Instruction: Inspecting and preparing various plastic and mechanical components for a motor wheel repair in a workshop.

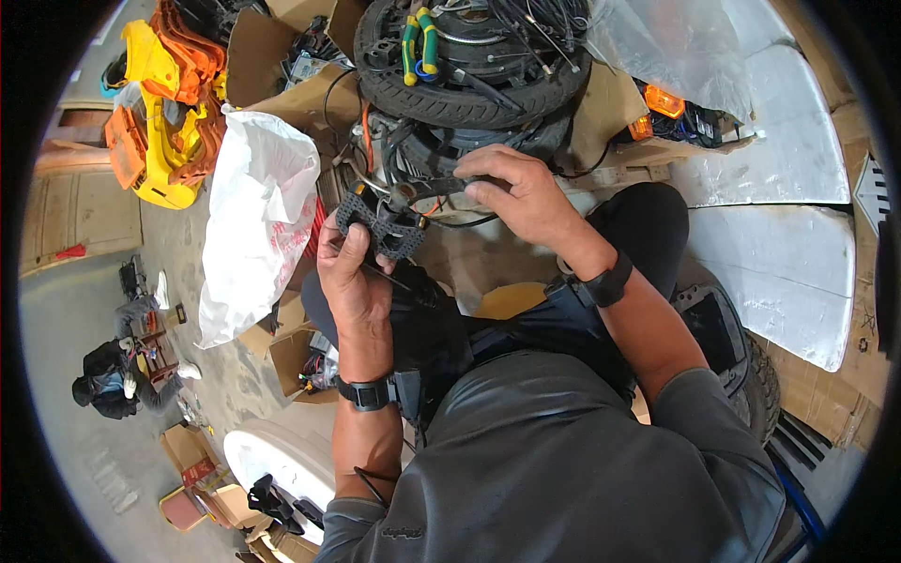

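My left hand (pixel 352 267) grips a black bicycle pedal (pixel 383 225) with orange reflectors, the thumb lying on its face. At the pedal's far side sits the round metal end of a dark bar (pixel 434 189); whether it is a crank arm or a wrench I cannot tell. The bar's other end is pinched between the thumb and fingers of my right hand (pixel 521 192). Just beyond both hands lies a stack of black tyred wheels (pixel 469 98). On top rest pliers (pixel 419 47) with green and yellow handles, beside cables (pixel 540 23).
A white plastic bag (pixel 258 216) stands left of my hands, with orange and yellow plastic shells (pixel 169 113) behind it. Orange lamps (pixel 664 100) lie in a carton at the right, near white foam blocks (pixel 765 263). Another person (pixel 113 380) sits far left.
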The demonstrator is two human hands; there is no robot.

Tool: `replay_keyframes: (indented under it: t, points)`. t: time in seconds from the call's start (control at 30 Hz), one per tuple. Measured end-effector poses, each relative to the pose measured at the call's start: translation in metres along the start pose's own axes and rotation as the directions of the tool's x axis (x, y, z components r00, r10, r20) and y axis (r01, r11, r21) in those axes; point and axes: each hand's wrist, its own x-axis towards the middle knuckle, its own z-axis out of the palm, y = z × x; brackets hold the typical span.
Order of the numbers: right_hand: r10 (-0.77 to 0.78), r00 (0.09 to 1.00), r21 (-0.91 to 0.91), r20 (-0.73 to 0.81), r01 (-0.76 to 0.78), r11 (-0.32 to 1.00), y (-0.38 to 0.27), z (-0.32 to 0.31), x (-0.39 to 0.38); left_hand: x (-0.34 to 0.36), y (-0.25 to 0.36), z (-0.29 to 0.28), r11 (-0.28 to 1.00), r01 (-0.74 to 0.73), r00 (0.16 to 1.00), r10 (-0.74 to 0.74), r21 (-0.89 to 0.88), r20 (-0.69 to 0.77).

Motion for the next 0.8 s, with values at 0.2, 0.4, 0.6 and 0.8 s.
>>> replay_keyframes:
  t: [0.2, 0.4, 0.6, 0.8]
  points:
    - [-0.068, 0.989, -0.028, -0.129, 0.065, 0.997, -0.004, 0.004, 0.000, -0.005, 0.000, 0.007, 1.000, 0.013, 1.000, -0.013, -0.003, 0.016]
    - [-0.098, 0.968, -0.087, -0.231, 0.080, 0.993, 0.000, 0.006, 0.000, -0.006, 0.004, 0.007, 0.999, -0.036, 0.999, 0.035, -0.024, -0.035]
    - [0.326, 0.943, 0.076, -0.071, -0.320, 0.944, 0.034, -0.004, -0.017, -0.003, 0.016, -0.002, 0.999, -0.040, 0.999, 0.040, -0.017, 0.002]
    - [0.404, 0.913, 0.472, 0.053, -0.379, 0.796, 0.005, 0.002, -0.005, -0.001, 0.017, -0.004, 1.000, -0.024, 1.000, 0.024, -0.003, -0.011]
